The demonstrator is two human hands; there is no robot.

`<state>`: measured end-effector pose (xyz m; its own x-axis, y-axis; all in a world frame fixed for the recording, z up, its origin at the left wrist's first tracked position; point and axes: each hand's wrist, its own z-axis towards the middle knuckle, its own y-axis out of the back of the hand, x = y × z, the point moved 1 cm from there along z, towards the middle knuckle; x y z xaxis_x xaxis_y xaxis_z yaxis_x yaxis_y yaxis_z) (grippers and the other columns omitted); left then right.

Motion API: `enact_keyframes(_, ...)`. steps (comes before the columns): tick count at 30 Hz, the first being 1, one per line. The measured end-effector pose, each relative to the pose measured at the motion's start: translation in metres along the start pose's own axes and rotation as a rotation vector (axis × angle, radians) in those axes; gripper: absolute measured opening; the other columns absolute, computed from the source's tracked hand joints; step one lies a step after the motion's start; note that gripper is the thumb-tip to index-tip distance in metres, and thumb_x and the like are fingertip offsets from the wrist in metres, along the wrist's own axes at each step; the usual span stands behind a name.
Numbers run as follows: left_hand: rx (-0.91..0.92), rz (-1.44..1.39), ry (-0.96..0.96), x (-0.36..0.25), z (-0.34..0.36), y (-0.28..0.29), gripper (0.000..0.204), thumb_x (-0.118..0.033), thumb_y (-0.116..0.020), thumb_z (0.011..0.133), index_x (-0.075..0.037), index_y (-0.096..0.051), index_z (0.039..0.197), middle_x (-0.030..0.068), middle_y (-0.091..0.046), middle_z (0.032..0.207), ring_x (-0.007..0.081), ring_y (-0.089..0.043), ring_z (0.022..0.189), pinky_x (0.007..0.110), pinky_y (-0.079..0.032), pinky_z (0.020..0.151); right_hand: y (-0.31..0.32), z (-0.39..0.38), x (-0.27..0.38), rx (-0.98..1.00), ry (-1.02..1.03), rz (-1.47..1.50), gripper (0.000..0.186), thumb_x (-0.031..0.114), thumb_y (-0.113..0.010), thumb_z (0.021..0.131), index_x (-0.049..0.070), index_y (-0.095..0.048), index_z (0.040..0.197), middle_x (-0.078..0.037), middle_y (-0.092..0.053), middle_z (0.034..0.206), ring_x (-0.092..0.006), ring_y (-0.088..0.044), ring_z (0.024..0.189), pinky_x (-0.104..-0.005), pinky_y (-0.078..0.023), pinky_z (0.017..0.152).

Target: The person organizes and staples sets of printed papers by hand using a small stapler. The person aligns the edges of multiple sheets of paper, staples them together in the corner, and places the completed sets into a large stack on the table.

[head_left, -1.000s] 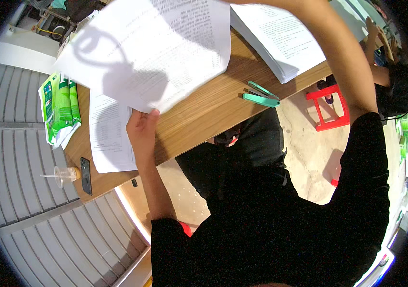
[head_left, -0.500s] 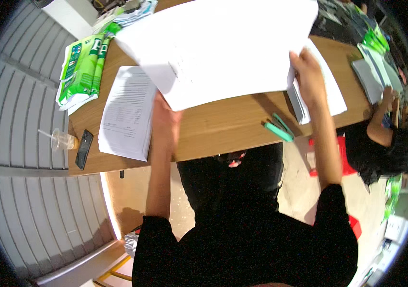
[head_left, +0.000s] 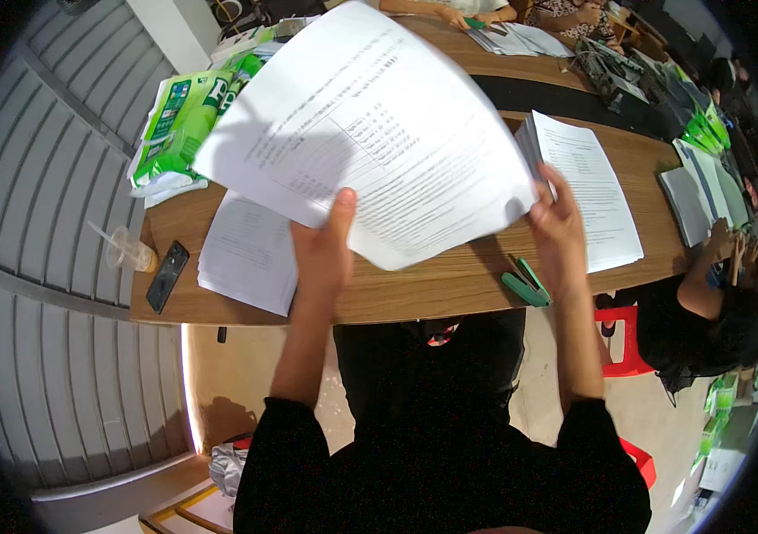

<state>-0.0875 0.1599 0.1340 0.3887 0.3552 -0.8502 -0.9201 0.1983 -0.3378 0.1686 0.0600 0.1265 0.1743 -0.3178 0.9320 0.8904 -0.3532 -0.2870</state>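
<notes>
Raised above the table is a printed paper sheet (head_left: 379, 142), bowed and tilted; whether it is one sheet or a few, I cannot tell. My left hand (head_left: 324, 254) grips its lower left edge, thumb on top of the print. My right hand (head_left: 560, 227) pinches its right corner. Partly under the sheet, at the left, lies a thick stack of printed papers (head_left: 245, 258). Beyond my right hand is another paper stack (head_left: 588, 191), its sheets fanned at the far left corner. A green stapler (head_left: 527, 285) rests at the table's front edge beside my right hand.
On the left of the wooden table (head_left: 415, 289) are a black phone (head_left: 167, 277), a plastic cup with a straw (head_left: 134, 254) and green packages (head_left: 179, 125). A co-worker (head_left: 717, 294) sits at the right; other people's hands work across the table. A red stool (head_left: 624, 343) stands at right.
The sheet has come down and turned, so its printed face shows instead of a mostly blank one. My left thumb now lies over its edge. The view has shifted, revealing more of the far table.
</notes>
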Motion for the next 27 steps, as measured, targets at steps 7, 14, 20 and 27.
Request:
enact_keyframes(7, 0.222, 0.194, 0.061, -0.021, 0.021, 0.009, 0.031, -0.007, -0.059, 0.091, 0.007, -0.055, 0.118, 0.0124, -0.062, 0.112, 0.019, -0.057, 0.105, 0.033, -0.045, 0.09, -0.015, 0.046, 0.043, 0.449, -0.019, -0.138, 0.087, 0.027, -0.085, 0.066, 0.003, -0.042, 0.137, -0.015, -0.061, 0.118, -0.0248, -0.059, 0.112, -0.0386, -0.041, 0.103)
enact_keyframes(14, 0.426, 0.224, 0.136, -0.022, 0.021, 0.008, 0.034, -0.009, -0.059, 0.09, 0.007, -0.055, 0.12, 0.0141, -0.062, 0.114, 0.0202, -0.057, 0.107, 0.032, -0.045, 0.092, -0.019, 0.06, 0.025, 0.484, -0.05, -0.17, 0.054, 0.017, -0.081, 0.073, 0.002, -0.057, 0.119, -0.005, -0.066, 0.103, -0.014, -0.061, 0.097, -0.0323, -0.048, 0.091)
enact_keyframes(20, 0.43, 0.215, 0.143, -0.018, 0.023, 0.01, 0.037, -0.01, -0.06, 0.089, 0.007, -0.054, 0.122, 0.014, -0.061, 0.116, 0.0202, -0.056, 0.109, 0.033, -0.045, 0.092, -0.02, 0.047, 0.013, 0.407, -0.049, -0.101, 0.039, 0.006, -0.073, 0.079, 0.0, -0.059, 0.115, -0.006, -0.07, 0.096, -0.0112, -0.066, 0.088, -0.0279, -0.051, 0.084)
enact_keyframes(27, 0.37, 0.183, 0.058, -0.013, 0.006, 0.005, 0.039, -0.012, -0.059, 0.091, 0.007, -0.052, 0.124, 0.0145, -0.06, 0.118, 0.0194, -0.055, 0.109, 0.033, -0.044, 0.092, -0.025, 0.014, -0.011, -0.017, 0.223, -0.009, 0.023, 0.001, -0.07, 0.083, 0.0, -0.058, 0.103, -0.008, -0.067, 0.095, -0.0111, -0.062, 0.085, -0.0261, -0.049, 0.079)
